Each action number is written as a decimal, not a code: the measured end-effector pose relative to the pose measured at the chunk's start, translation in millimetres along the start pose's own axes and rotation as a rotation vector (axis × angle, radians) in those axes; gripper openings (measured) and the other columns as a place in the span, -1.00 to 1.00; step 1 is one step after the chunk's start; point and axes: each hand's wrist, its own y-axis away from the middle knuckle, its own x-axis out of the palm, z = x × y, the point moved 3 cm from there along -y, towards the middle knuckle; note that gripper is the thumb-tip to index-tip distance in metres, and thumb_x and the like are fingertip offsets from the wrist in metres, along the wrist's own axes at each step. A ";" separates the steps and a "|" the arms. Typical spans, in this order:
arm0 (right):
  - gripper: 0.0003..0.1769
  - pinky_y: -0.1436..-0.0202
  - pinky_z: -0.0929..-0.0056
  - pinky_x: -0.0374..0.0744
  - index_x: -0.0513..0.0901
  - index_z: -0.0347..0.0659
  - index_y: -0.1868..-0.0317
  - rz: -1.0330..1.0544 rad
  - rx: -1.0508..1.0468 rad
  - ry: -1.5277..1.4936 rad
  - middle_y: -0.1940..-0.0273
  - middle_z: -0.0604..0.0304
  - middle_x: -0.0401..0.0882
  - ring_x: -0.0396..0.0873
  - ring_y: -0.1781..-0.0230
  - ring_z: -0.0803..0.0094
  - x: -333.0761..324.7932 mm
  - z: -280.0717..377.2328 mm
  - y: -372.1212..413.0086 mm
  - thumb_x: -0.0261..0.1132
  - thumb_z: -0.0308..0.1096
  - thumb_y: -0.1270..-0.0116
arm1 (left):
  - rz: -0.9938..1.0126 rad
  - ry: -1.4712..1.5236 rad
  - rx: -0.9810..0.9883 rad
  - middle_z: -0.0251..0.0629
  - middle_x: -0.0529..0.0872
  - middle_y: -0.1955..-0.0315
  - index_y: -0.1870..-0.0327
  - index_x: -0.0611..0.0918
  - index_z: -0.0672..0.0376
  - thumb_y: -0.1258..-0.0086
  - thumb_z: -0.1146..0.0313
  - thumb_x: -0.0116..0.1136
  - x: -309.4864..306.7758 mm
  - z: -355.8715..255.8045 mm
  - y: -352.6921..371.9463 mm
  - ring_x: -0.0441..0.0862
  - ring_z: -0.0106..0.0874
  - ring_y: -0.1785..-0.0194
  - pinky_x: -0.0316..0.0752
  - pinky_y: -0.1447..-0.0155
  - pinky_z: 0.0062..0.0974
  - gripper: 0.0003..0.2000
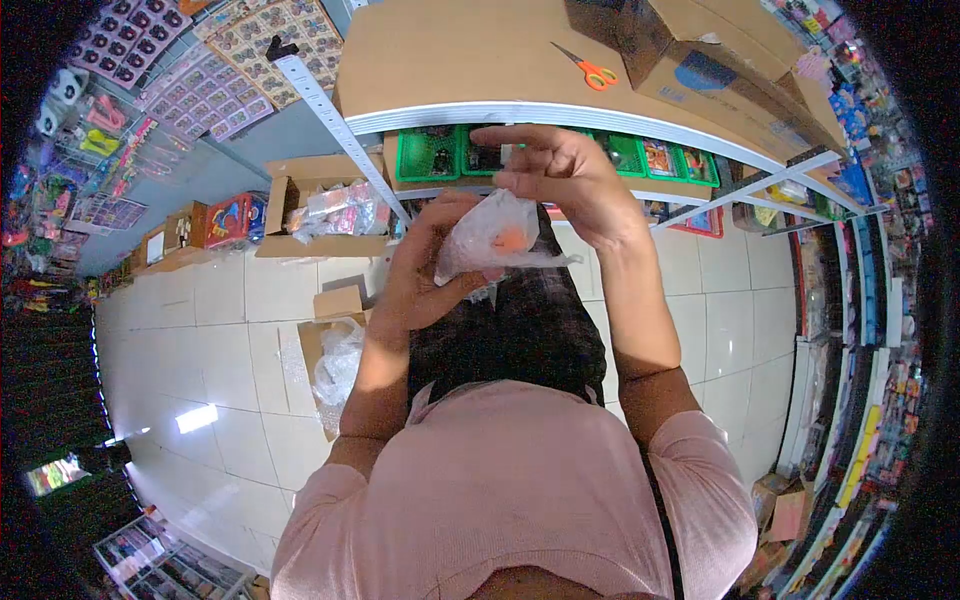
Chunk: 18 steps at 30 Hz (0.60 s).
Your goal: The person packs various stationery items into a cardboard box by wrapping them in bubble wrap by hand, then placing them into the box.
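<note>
A small clear plastic bag [497,240] with an orange item inside sits between both my hands, in front of my chest. My left hand [425,272] grips the bag from below and behind. My right hand [560,180] is on top of it, fingers curled over the bag's upper edge. Both hands are raised just in front of a shelf unit [480,118] with a brown cardboard top.
Orange-handled scissors [592,72] and an open cardboard box [700,60] lie on the shelf top. Green baskets [428,154] fill the shelf below. On the tiled floor stand an open box of packets [325,212] and a carton with plastic wrap [335,365]. Stocked racks line the right side.
</note>
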 end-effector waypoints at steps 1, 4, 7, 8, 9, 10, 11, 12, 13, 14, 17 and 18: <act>-0.60 0.20 0.65 0.45 0.54 -0.34 -0.05 0.045 0.035 0.012 0.34 0.26 0.60 0.55 0.32 0.59 -1.4 -3.1 -0.3 0.30 -0.59 -0.14 | -0.002 -0.004 0.029 -0.16 0.46 -0.11 -0.20 0.34 0.15 0.01 0.46 0.46 -0.3 1.1 -0.1 0.42 -0.26 -0.20 0.37 -0.27 -0.28 -0.30; -0.61 0.21 0.65 0.42 0.50 -0.32 -0.03 0.133 0.074 -0.140 0.28 0.28 0.56 0.52 0.26 0.60 -6.0 -22.8 -1.9 0.28 -0.59 -0.16 | 0.075 -0.176 0.177 -0.16 0.46 -0.10 -0.20 0.35 0.13 0.03 0.41 0.48 -4.2 4.0 -5.1 0.42 -0.26 -0.19 0.38 -0.26 -0.27 -0.29; -0.69 0.11 0.61 0.43 0.53 -0.31 0.06 0.155 0.073 -0.295 0.16 0.24 0.53 0.50 0.16 0.56 -6.1 -40.1 3.3 0.30 -0.54 -0.15 | -0.024 -0.146 0.027 -0.14 0.38 -0.05 -0.09 0.41 0.16 -0.03 0.48 0.38 -0.8 -3.4 -0.1 0.35 -0.24 -0.16 0.23 -0.25 -0.29 -0.45; -0.69 0.06 0.59 0.43 0.55 -0.31 0.06 0.147 0.113 -0.261 0.15 0.23 0.55 0.50 0.12 0.54 -6.3 -42.2 4.7 0.30 -0.54 -0.14 | -0.033 -0.118 0.023 -0.14 0.38 -0.05 -0.10 0.39 0.16 -0.03 0.48 0.38 0.7 -4.1 0.7 0.35 -0.25 -0.16 0.23 -0.25 -0.29 -0.43; -0.69 0.01 0.56 0.44 0.56 -0.31 0.07 0.139 0.153 -0.228 0.14 0.22 0.56 0.50 0.07 0.52 -6.6 -44.3 6.5 0.30 -0.55 -0.13 | -0.043 -0.090 0.018 -0.14 0.37 -0.04 -0.11 0.38 0.17 -0.03 0.48 0.38 2.2 -4.6 1.8 0.34 -0.26 -0.16 0.22 -0.26 -0.30 -0.42; -0.69 -0.05 0.54 0.44 0.58 -0.31 0.07 0.131 0.194 -0.195 0.13 0.21 0.58 0.50 0.03 0.50 -6.6 -46.9 8.3 0.30 -0.55 -0.12 | -0.053 -0.062 0.012 -0.14 0.36 -0.04 -0.13 0.36 0.17 -0.03 0.47 0.38 3.2 -5.0 2.6 0.34 -0.26 -0.16 0.21 -0.27 -0.30 -0.41; -0.71 -0.06 0.53 0.44 0.59 -0.32 0.08 0.114 0.128 -0.159 0.13 0.22 0.58 0.49 0.03 0.50 -5.9 -48.2 9.0 0.29 -0.54 -0.14 | -0.067 -0.064 -0.013 -0.15 0.36 -0.05 -0.15 0.34 0.19 -0.05 0.47 0.38 3.5 -5.1 3.3 0.34 -0.27 -0.17 0.21 -0.28 -0.30 -0.38; -0.72 -0.07 0.52 0.43 0.59 -0.33 0.08 0.099 0.059 -0.122 0.12 0.22 0.57 0.49 0.03 0.49 -4.6 -50.5 8.4 0.28 -0.52 -0.15 | -0.081 -0.068 -0.035 -0.15 0.36 -0.07 -0.18 0.31 0.21 -0.06 0.47 0.38 3.0 -5.2 2.8 0.33 -0.29 -0.18 0.21 -0.29 -0.31 -0.36; -0.74 -0.08 0.51 0.43 0.59 -0.33 0.09 0.086 -0.011 -0.083 0.11 0.22 0.57 0.49 0.02 0.49 -3.4 -51.9 7.3 0.27 -0.51 -0.17 | -0.097 -0.073 -0.055 -0.15 0.36 -0.08 -0.21 0.29 0.22 -0.07 0.47 0.37 2.4 -5.7 1.8 0.33 -0.30 -0.19 0.21 -0.30 -0.32 -0.34; -0.74 -0.08 0.51 0.43 0.59 -0.34 0.08 0.056 -0.048 -0.067 0.10 0.21 0.57 0.49 0.02 0.49 -2.4 -53.3 7.1 0.26 -0.49 -0.19 | -0.124 -0.025 -0.114 -0.15 0.36 -0.10 -0.23 0.27 0.24 -0.08 0.48 0.37 2.5 -7.1 0.5 0.32 -0.32 -0.21 0.21 -0.31 -0.33 -0.33; -0.73 -0.10 0.49 0.41 0.57 -0.35 0.05 -0.026 -0.108 -0.064 0.09 0.20 0.57 0.49 0.02 0.47 2.5 -53.2 7.0 0.22 -0.45 -0.24 | -0.195 0.123 -0.257 -0.16 0.36 -0.16 -0.28 0.22 0.27 -0.13 0.49 0.34 4.2 -9.6 -0.8 0.31 -0.36 -0.25 0.24 -0.31 -0.38 -0.30; -0.72 -0.10 0.49 0.40 0.56 -0.35 0.04 -0.055 -0.094 -0.095 0.09 0.20 0.57 0.49 0.02 0.47 5.3 -50.5 6.6 0.22 -0.44 -0.25 | -0.207 0.176 -0.286 -0.17 0.37 -0.17 -0.30 0.22 0.28 -0.15 0.49 0.33 4.1 -8.3 -0.6 0.31 -0.37 -0.26 0.25 -0.31 -0.39 -0.31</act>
